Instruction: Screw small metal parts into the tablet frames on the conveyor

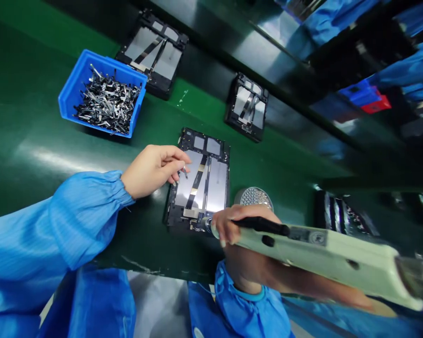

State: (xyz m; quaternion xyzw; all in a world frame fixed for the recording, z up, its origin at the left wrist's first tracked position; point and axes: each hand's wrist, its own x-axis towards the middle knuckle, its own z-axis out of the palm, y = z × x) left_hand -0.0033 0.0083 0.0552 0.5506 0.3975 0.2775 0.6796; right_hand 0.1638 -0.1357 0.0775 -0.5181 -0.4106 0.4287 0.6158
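Now the left hand point(155, 170) pinches a tiny silver strip point(185, 172); at the black-grey tablet's point(218, 180) five o'clock, the right hand point(248, 211) grips a pale-green screwdriver point(324, 259) that could slip if tilted.

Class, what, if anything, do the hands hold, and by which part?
The left hand holds a small metal piece, apparently by one end. The right hand grips a pale electric screwdriver around the front of its body.

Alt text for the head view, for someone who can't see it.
The right hand holds a pale tool at an opened device; the left hand pinches a small piece over it. A blue bin of metallic parts sits on the green table.
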